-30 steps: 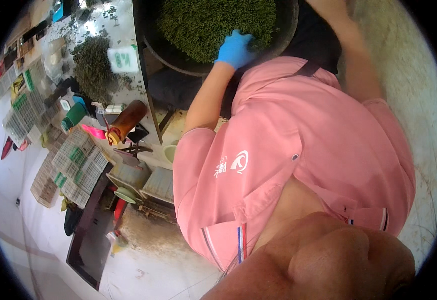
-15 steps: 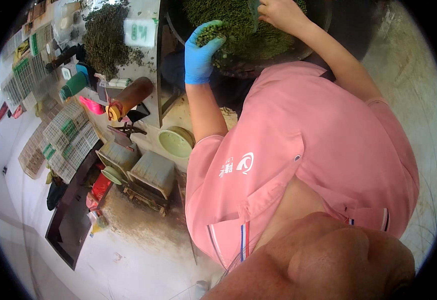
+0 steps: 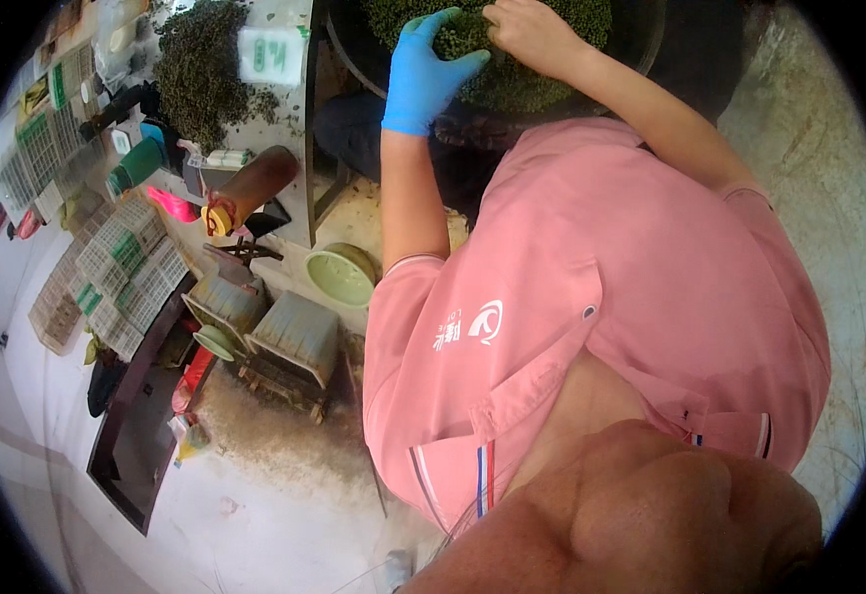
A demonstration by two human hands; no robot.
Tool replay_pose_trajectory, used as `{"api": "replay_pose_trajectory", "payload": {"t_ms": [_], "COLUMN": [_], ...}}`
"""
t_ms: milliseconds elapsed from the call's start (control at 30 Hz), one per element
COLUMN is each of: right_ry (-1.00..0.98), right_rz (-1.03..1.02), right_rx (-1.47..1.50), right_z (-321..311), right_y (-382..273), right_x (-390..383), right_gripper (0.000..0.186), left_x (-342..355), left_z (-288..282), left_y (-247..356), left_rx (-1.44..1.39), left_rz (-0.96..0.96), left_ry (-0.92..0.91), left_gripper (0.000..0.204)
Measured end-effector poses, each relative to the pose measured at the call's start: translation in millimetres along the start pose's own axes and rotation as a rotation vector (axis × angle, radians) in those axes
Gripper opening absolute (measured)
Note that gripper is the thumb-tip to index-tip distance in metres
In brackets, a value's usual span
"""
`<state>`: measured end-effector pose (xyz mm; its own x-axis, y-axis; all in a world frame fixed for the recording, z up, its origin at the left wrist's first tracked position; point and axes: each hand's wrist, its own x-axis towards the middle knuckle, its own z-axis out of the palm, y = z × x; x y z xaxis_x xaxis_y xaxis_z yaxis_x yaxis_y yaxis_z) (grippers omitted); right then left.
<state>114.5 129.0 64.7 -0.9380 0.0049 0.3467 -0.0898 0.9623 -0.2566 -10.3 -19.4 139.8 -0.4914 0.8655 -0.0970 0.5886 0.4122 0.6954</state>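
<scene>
Surface (image 3: 292,119): dull-green pile (image 3: 198,74). Left hand (image 3: 421,87), blue-gloved: thumb and fingers apart, curved around green pellets (image 3: 462,38); closer to the other hand than a moment ago, apparently sharing one handful. Pan (image 3: 645,59): pellets, below both hands. Right hand (image 3: 534,38), bare: fingers curled; cannot tell whether clamped on anything.

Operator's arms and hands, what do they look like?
Left hand: blue glove ending at the wrist. Right hand: no glove visible. Forearms bare, no watch or bracelet showing. Short pink sleeves; the left one has thin trim at its edge.
</scene>
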Motion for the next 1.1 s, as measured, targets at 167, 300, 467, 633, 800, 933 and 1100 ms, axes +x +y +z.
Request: {"api": "replay_pose_trajectory", "payload": {"t_ms": [167, 300, 467, 633, 800, 933, 1100], "right_ry": [-0.003, -0.008, -0.053, -0.056, -0.122, -0.101, -0.070], "right_rz": [0.007, -0.001, 0.009, 0.012, 0.002, 0.032, 0.002], "right_rx": [0.009, 0.021, 0.094, 0.098, 0.163, 0.130, 0.135], "right_z": [1, 4, -7, -10, -12, -7, -10], "right_y": [-2, -3, -2, 0, 0, -1, -1], "right_x": [-1, -8, -15, -22, -22, -29, -29], "right_gripper": [0.013, 0.013, 0.013, 0.014, 0.008, 0.007, 0.005], "left_x": [-3, 0, 1, -4, -9, -5, 3], "left_z": [9, 10, 15, 21, 24, 26, 47], "left_y": [-1, 1, -5, -4, 0, -3, -38], "left_rx": [-0.125, 0.075, -0.285, -0.324, -0.079, -0.158, -0.281], "left_rz": [-0.103, 0.050, -0.256, -0.100, -0.085, -0.064, -0.117], "left_ry": [0.007, 0.073, 0.032, 0.115, 0.080, 0.086, 0.144], "left_gripper": [0.067, 0.063, 0.052, 0.040, 0.037, 0.037, 0.057]}}
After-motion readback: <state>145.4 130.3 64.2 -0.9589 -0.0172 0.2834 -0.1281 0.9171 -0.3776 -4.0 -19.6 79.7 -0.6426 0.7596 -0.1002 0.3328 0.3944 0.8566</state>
